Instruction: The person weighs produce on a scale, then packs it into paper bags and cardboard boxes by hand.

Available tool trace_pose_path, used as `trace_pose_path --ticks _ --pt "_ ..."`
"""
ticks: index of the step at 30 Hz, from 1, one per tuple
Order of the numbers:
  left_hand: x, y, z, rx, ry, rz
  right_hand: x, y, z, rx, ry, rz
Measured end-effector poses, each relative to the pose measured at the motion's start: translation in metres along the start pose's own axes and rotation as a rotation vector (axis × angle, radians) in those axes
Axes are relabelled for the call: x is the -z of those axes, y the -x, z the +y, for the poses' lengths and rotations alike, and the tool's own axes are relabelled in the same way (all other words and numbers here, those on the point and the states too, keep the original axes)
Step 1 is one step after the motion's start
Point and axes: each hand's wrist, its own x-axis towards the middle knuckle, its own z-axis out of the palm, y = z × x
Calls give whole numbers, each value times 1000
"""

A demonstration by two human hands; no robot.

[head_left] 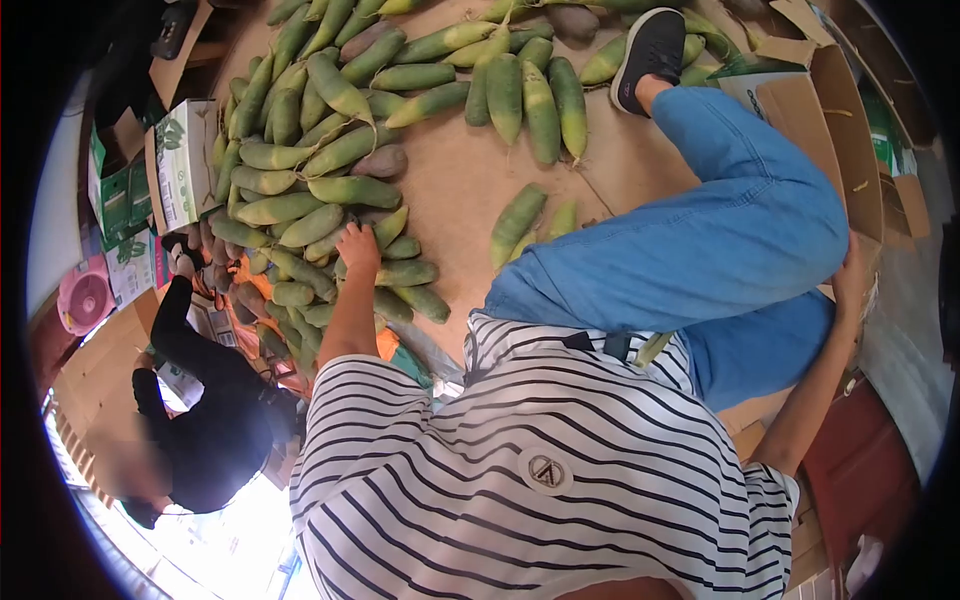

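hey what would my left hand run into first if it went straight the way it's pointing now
Probably the green radish lying crosswise just ahead of your left hand, though depth is hard to judge from this view.

White glare (225, 545) at lower left, strong fisheye curvature, black corners.

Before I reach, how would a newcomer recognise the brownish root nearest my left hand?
Find the big vegetable pile. At its right edge, above your left hand in the picture, lies the brownish root. Its brown skin contrasts with green neighbours.
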Motion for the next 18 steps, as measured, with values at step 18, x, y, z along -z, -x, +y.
trace_pose_path --ticks 18 --pt "187 -15 119 -289 1385 522 3 0 -15 -55 45 -7"
